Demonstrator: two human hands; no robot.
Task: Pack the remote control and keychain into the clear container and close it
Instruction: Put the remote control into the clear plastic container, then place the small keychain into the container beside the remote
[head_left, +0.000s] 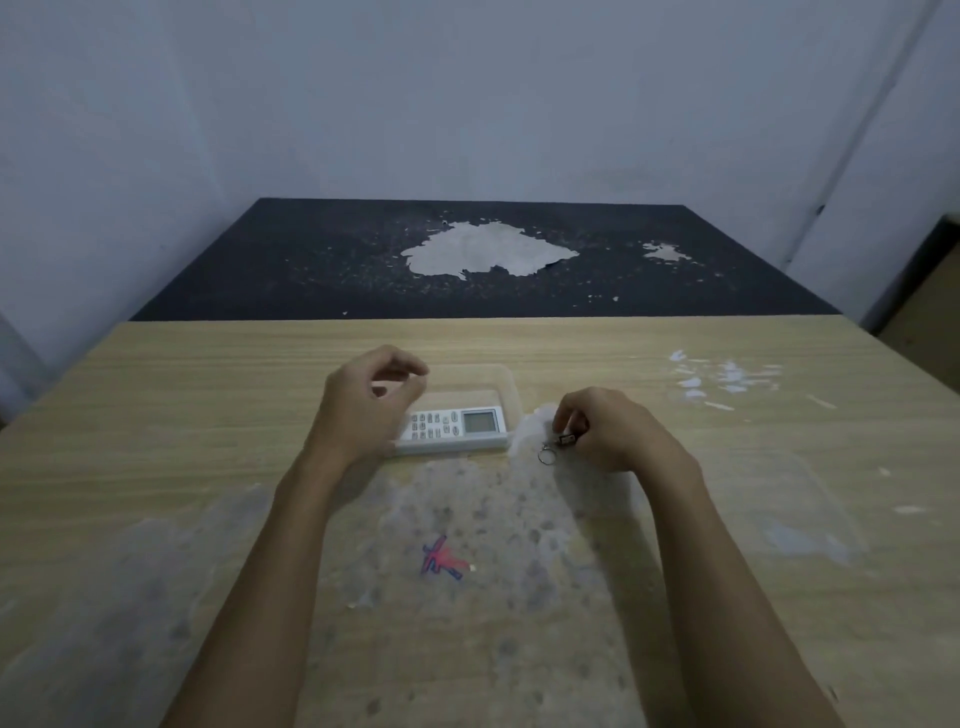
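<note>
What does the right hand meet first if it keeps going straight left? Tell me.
Probably the right wall of the clear container holding the remote control; the right hand grips the keychain beside it, though depth is unclear.

White remote control (451, 429) flat inside clear container (506, 382); keychain (556, 447) alongside.

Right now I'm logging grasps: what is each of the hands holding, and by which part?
The right hand pinches the keychain by its dark fob; the ring hangs free. The left hand holds nothing, above the remote control.
</note>
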